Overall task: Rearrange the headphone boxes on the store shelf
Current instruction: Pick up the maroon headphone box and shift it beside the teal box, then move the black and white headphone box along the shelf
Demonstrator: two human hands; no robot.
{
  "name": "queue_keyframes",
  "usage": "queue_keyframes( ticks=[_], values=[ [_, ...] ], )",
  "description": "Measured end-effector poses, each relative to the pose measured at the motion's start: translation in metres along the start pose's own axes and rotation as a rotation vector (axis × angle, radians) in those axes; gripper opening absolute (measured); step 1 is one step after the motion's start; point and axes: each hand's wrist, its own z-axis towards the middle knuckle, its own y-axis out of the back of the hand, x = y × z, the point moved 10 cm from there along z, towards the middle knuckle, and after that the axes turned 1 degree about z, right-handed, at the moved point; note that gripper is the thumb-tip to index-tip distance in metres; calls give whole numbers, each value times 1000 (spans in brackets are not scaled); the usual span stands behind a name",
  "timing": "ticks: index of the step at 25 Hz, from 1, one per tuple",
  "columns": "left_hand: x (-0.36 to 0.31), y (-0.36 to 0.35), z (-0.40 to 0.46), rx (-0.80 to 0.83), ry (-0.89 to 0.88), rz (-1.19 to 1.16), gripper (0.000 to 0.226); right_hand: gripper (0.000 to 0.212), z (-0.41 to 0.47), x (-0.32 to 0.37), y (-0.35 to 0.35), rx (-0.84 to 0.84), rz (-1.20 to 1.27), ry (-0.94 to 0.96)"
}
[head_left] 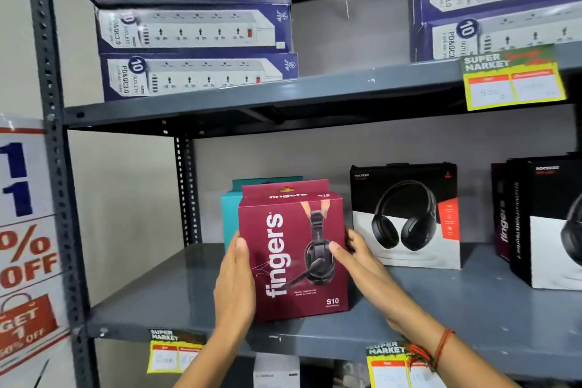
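Note:
A maroon "fingers" headphone box [293, 249] stands upright near the front of the grey middle shelf [163, 299]. My left hand [234, 283] grips its left side and my right hand [357, 257] grips its right side, thumb across the front. Directly behind it stands a teal box [230, 217], mostly hidden. To the right a black-and-white Rockerz headphone box [406, 214] stands upright. Further right, more dark headphone boxes [541, 224] are packed together at the frame edge.
Blue power-strip boxes [195, 28] are stacked on the upper shelf, with more at the right [497, 6]. Yellow price tags [513, 82] hang from the shelf edges. A perforated steel upright [56, 148] and a sale poster [25, 242] stand at the left.

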Motion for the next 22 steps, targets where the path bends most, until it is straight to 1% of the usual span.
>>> queue_keyframes(
  ticks=[1, 2, 4, 6, 8, 9, 11, 13, 16, 19, 22],
  values=[
    [-17, 3, -2, -62, -109, 15, 62, 75, -2, 4, 6, -28, -10, 1],
    [-39, 4, -6, -125, -239, 22, 67, 78, -5, 10, 14, -64, -10, 21],
    [-90, -14, -24, -162, -523, 7, 73, 73, -12, 26, 40, -167, -19, 85],
    [-131, -53, -44, -77, -734, -56, 73, 70, -23, 48, 77, -300, -62, 155],
    [-162, -108, -67, 96, -811, -146, 73, 67, -41, 70, 124, -441, -129, 231],
    [-173, -135, -75, 181, -809, -179, 74, 66, -50, 82, 146, -495, -156, 265],
    [-187, -191, -91, 368, -739, -257, 78, 66, -71, 98, 197, -613, -221, 307],
    [-191, -248, -107, 536, -614, -310, 76, 63, -91, 105, 248, -712, -261, 298],
    [-184, -327, -128, 704, -399, -320, 70, 58, -117, 93, 318, -826, -289, 244],
    [-161, -395, -148, 815, -193, -252, 70, 59, -126, 63, 379, -847, -352, 155],
    [-137, -441, -154, 828, -36, -243, 74, 62, -122, 22, 439, -843, -370, 61]
  ],
)
